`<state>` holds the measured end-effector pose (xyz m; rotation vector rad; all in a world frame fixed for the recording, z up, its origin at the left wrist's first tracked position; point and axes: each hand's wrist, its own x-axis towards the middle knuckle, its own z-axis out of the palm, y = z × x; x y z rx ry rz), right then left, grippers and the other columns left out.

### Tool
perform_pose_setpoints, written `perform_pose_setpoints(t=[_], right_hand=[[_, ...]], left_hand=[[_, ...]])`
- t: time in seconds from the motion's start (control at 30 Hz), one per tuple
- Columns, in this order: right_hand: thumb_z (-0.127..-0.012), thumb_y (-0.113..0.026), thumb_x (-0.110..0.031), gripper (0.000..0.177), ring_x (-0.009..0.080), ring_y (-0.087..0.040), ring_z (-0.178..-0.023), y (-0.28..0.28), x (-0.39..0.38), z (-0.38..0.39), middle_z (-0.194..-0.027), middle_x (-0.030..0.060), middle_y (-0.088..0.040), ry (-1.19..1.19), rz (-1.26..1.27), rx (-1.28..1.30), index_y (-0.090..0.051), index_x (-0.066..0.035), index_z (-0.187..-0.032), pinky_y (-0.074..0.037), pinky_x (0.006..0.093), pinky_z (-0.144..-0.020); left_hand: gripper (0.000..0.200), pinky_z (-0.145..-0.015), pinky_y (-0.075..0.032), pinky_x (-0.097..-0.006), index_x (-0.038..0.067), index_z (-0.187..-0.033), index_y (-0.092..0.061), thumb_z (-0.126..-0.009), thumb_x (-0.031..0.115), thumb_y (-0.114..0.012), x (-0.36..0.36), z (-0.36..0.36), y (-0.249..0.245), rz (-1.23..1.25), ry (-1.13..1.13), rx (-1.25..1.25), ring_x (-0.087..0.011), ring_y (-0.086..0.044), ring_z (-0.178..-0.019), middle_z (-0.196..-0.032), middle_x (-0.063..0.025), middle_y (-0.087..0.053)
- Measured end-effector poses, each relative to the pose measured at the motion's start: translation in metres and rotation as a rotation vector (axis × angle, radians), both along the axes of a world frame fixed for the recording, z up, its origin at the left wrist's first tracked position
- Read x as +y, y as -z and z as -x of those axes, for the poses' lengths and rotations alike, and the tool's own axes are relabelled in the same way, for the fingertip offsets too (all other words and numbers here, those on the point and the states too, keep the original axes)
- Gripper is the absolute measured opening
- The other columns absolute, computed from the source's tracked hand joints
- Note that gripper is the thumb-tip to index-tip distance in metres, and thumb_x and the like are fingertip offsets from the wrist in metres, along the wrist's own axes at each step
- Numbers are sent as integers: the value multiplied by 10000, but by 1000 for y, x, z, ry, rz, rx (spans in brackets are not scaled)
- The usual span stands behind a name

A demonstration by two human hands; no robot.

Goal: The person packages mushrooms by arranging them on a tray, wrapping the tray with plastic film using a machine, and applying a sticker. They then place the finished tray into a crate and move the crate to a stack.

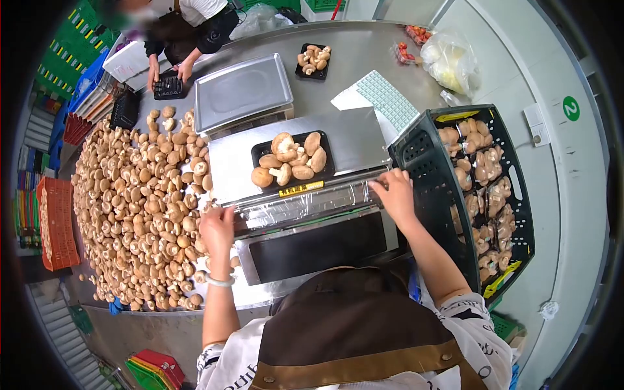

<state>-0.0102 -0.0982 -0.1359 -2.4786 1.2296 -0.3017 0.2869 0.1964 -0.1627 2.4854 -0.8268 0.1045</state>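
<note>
A clear plastic film (312,204) stretches across the front of a steel wrapping machine (237,153). My left hand (216,229) is closed on the film's left end, its fingertips partly hidden. At the right end, my right hand (395,194) pinches the film between thumb and fingers. Just beyond the film, a black tray (330,159) of shiitake mushrooms (289,158) lies on the machine's steel top. A yellow label strip (301,188) runs along the tray's near edge. Nearer my body is the machine's dark plate (318,241).
A large heap of mushrooms (143,214) covers the table's left. A scale (244,91) stands behind the machine. To the right, a dark crate (422,175) holds wrapped packs (487,166). Another person's hands (185,68) hold an empty tray (168,86). Label sheets (383,97) lie behind.
</note>
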Motion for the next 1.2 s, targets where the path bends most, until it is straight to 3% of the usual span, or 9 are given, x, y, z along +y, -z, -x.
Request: perform_pose_setpoints(t=[0.2,0.3,0.4,0.53,0.6,0.73,0.87,1.1,1.2], right_hand=[[-823,-687,-328,297,307,-574,-844,42,18,-28,-802,115,-607,-137,-96,-143,-663,-34,-786,-411,421,-797],[-919,-569,-201,243,184,-521,-604,12,-4,-13,-665,60,-549,-243,-689,-268,-583,-21,-757,-416,344,-578],[-964,-526,-195,208,132,-469,-611,-44,-18,4,-671,16,-514,-281,-1182,-505,-519,-54,-811,-383,271,-569],[-988,-495,-271,276,245,-567,-792,-83,-30,-41,-805,111,-578,-468,-1373,-1185,-450,-56,-821,-448,369,-744],[-993,-479,-205,200,257,-574,-972,-78,-41,-87,-986,169,-632,-323,-1103,-1305,-512,-30,-900,-420,357,-903],[-1000,-448,-168,195,175,-581,-1108,-9,-68,-169,-1142,79,-657,-157,-570,-806,-556,-5,-996,-410,311,-986],[-946,-511,-219,202,440,-586,-916,43,-73,-183,-929,247,-629,-341,-420,-235,-517,-29,-1016,-469,467,-778],[-859,-631,-521,549,251,-618,-911,16,-63,-150,-930,165,-663,-564,-725,-140,-654,13,-985,-463,361,-838],[-929,-561,-443,477,254,-598,-938,25,-36,-119,-949,159,-654,-414,-837,-262,-660,23,-927,-453,373,-845]], left_hand=[[229,-717,-392,-366,48,-714,-661,-773,252,-746,-30,45,10,-20,24,137,-282,-537,-767,-752,-91,-591],[195,-626,-372,-246,59,-792,-576,-941,180,-543,-8,7,-17,192,180,999,-67,-439,-693,-694,40,-478],[177,-659,-417,-244,67,-813,-540,-964,154,-510,-1,-11,-91,479,240,1349,-121,-516,-693,-727,-25,-554],[207,-797,-497,-286,77,-827,-542,-978,216,-518,-36,-45,-129,1020,552,1493,-215,-645,-830,-845,-124,-664],[204,-966,-463,-347,69,-841,-538,-991,203,-499,-84,-42,-139,1217,278,1318,-260,-623,-1051,-1017,-169,-669],[192,-980,-435,-339,33,-899,-521,-1007,180,-460,-150,-76,-38,619,260,669,-270,-608,-1089,-1083,-168,-663],[159,-736,-472,-348,9,-944,-485,-969,162,-520,-154,-63,8,259,366,496,-234,-608,-795,-864,-148,-640],[311,-939,-406,-253,15,-1185,-544,-958,225,-579,-125,-45,-24,259,400,1450,-123,-519,-1035,-1081,-43,-598],[313,-766,-445,-270,-19,-999,-628,-971,284,-554,-104,-23,-25,3,381,985,-102,-547,-853,-892,-48,-649]])
